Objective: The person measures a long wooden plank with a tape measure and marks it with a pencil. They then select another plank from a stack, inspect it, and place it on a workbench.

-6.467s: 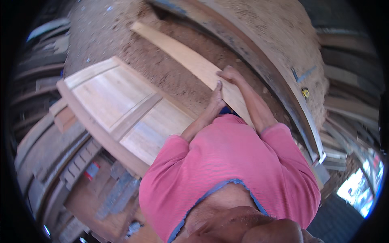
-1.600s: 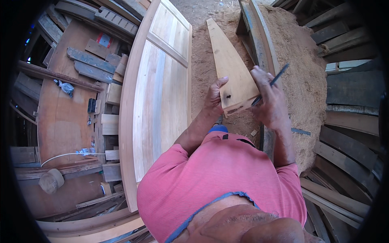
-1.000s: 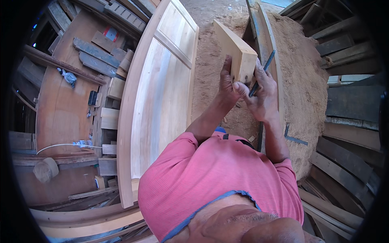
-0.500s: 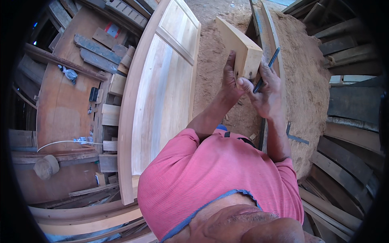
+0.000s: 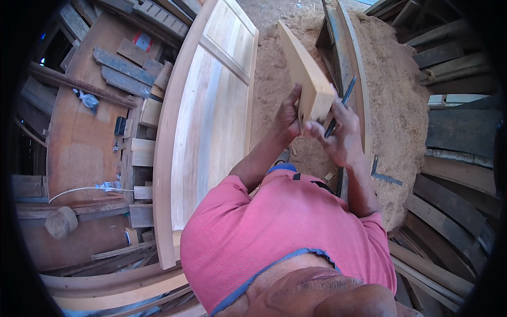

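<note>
A thick pale wooden board (image 5: 305, 71) is held up in front of me, its near end tilted toward me. Along its left side, my left hand (image 5: 288, 113) is closed around the near end. My right hand (image 5: 340, 127) grips the same end from the right, its thumb against the lower part of the end face. A dark pen-like marking tool (image 5: 346, 100) also sticks out between the fingers of my right hand. A small dark spot shows on the board's end near the thumbs. The board's far underside is hidden.
A pale panelled door (image 5: 203, 127) lies to my left. Beyond it is a brown bench top (image 5: 87, 142) with wood offcuts and a small plastic bag (image 5: 88, 100). A long narrow beam (image 5: 355, 68) runs at right beside sawdust (image 5: 393, 105), where a dark metal square (image 5: 385, 178) lies. Planks line the right.
Both hands have come down closer to my body with the board, which is turned a little and shows more of its length. The marking tool stays in the right hand.
</note>
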Tool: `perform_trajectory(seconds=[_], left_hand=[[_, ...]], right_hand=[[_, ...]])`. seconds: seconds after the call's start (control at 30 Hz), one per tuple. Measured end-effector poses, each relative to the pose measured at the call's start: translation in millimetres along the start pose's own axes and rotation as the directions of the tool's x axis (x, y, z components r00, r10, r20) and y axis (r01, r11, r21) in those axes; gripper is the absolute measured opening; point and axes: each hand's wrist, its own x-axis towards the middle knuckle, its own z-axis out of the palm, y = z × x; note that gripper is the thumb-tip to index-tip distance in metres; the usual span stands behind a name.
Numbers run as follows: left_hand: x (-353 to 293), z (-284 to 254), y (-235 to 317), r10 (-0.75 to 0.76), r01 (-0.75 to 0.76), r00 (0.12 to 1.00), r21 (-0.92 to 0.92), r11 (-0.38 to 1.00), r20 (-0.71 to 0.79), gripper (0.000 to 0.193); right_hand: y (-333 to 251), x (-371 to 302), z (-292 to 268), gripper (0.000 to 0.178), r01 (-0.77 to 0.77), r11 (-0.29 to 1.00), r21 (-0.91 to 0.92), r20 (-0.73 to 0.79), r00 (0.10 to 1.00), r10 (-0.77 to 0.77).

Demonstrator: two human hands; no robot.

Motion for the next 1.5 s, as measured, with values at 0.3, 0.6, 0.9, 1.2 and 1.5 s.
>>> perform_trajectory(seconds=[0.3, 0.6, 0.9, 1.2, 1.5], left_hand=[[-94.9, -153.3, -73.7, -0.144, 0.123, 0.948, -0.09, 0.988, -0.284, 0.078], [-122.4, -208.2, -97.3, -0.279, 0.212, 0.93, -0.273, 0.938, -0.238, 0.091], [-125.0, -205.0, -85.2, -0.308, 0.273, 0.908, -0.155, 0.949, -0.285, 0.091], [-132.6, -207.6, -79.7, -0.317, 0.274, 0.89, -0.17, 0.947, -0.327, 0.093], [-123.1, -176.5, -52.9, -0.272, 0.273, 0.861, -0.061, 0.96, -0.43, 0.076]], right_hand=[[45.9, -74.7, 41.9, 0.094, -0.36, 0.911, 0.201, 0.608, 0.775, 0.172], [79.8, -79.1, 81.3, 0.077, -0.458, 0.888, 0.047, 0.832, 0.51, 0.219], [74.7, -50.8, 81.7, 0.065, -0.449, 0.893, 0.02, 0.835, 0.499, 0.232], [81.5, -38.2, 95.2, 0.054, -0.433, 0.901, -0.012, 0.878, 0.427, 0.217], [94.4, -74.9, 106.2, 0.054, -0.723, 0.676, 0.138, 0.641, 0.586, 0.495]])
